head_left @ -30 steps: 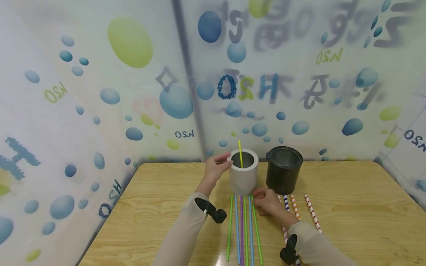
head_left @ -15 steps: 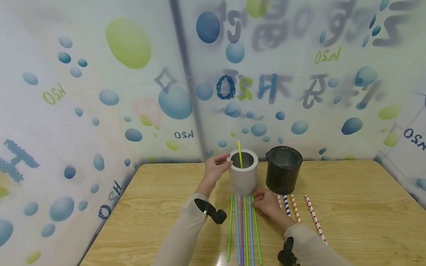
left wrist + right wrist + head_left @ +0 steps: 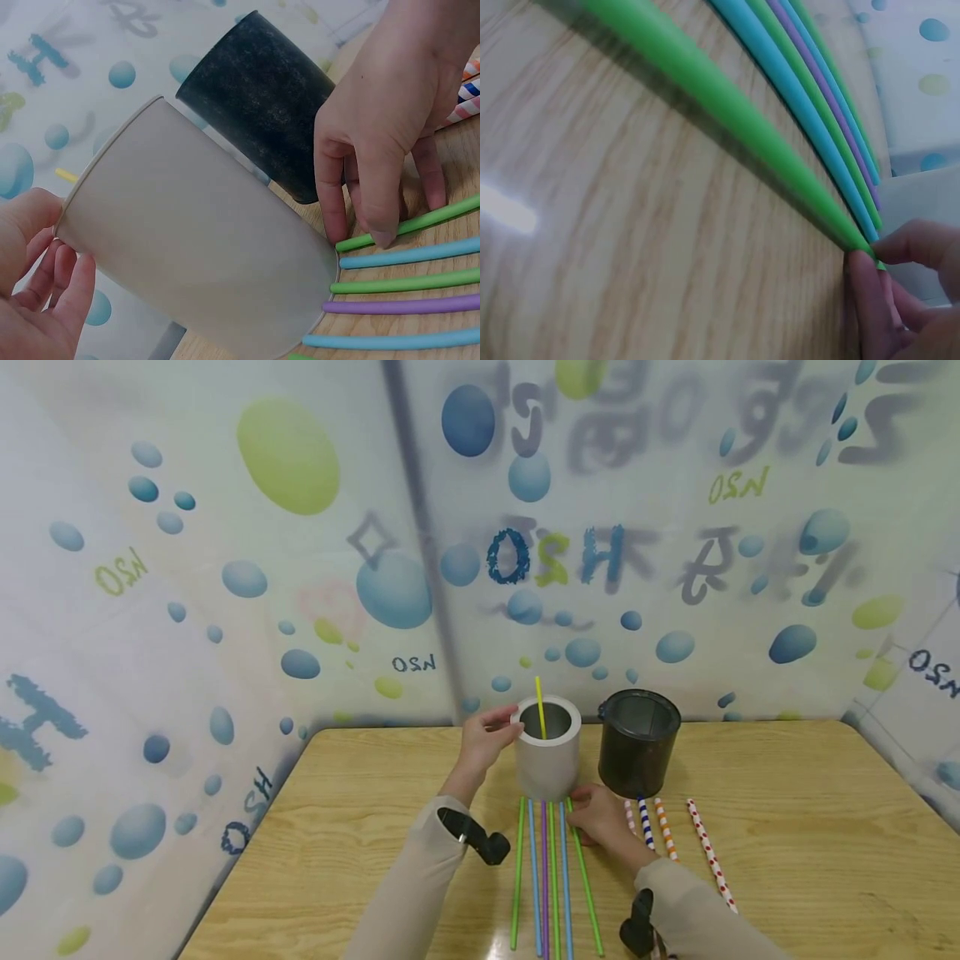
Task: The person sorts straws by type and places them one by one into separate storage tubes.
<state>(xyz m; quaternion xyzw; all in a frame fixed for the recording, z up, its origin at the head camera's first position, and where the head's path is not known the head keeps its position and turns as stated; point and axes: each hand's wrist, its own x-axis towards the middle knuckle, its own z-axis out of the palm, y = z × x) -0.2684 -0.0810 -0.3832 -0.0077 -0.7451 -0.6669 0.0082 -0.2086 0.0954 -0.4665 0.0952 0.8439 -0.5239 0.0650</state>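
Note:
My left hand (image 3: 483, 747) holds the rim of a pale grey cylindrical cup (image 3: 550, 770) from its left side. A yellow straw (image 3: 540, 703) leans inside the cup and sticks up above the rim. At the cup's base my right hand (image 3: 606, 820) pinches the far end of the rightmost green straw (image 3: 588, 897). In the right wrist view thumb and finger meet on that green straw (image 3: 727, 109), whose near part stands slightly off the wood. Beside it lie blue, green and purple straws (image 3: 442, 304) in a row, their far ends close to the cup.
A black bucket-like container (image 3: 637, 756) stands right of the cup. Several striped and dotted paper straws (image 3: 708, 852) lie on the wooden table (image 3: 817, 827) in front of it, partly hidden by my right arm. A wall printed with bubbles (image 3: 630, 652) rises behind.
The rightmost green straw's near end has swung a little to the right, with my right hand and forearm shifting slightly left. The left hand stays at the cup's rim.

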